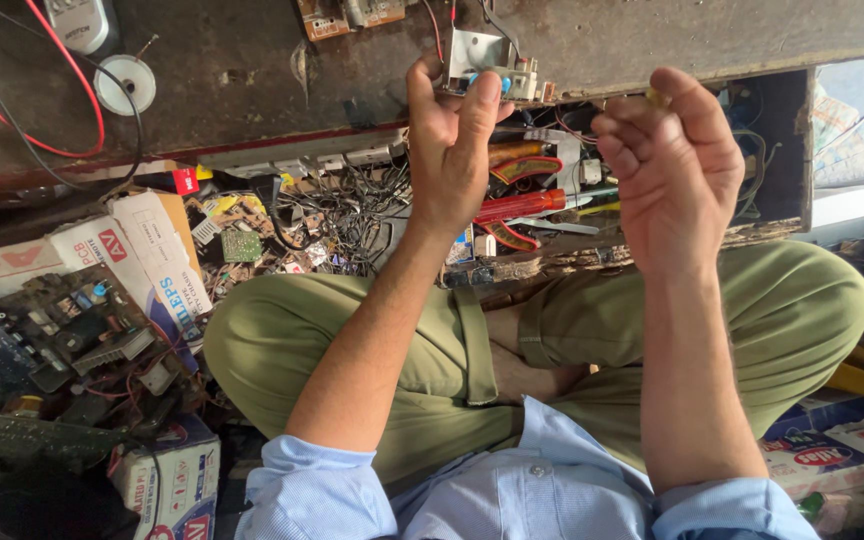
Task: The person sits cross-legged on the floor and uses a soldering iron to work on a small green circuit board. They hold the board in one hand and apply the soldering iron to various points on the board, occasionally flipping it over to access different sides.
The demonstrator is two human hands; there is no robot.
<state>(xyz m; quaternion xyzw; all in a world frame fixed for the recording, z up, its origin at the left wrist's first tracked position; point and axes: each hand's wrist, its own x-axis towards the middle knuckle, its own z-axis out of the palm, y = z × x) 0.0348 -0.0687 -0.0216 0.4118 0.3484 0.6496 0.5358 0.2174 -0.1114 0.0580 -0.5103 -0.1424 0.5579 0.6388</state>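
At the counter's (252, 70) front edge, the left hand (452, 140) pinches a small metal bracket (487, 62) with a blue part, thumb and fingers closed on it. Just beside it, the right hand (672, 165) is curled almost shut on something small and yellowish; what it is cannot be told. Below the hands lie red-handled pliers (522, 205) among tangled wires (347, 215).

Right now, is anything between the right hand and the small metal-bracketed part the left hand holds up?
Nothing visible. The left hand pinches the bracketed part over the workbench edge; the right hand, curled around something small and yellowish, sits beside it across open space.
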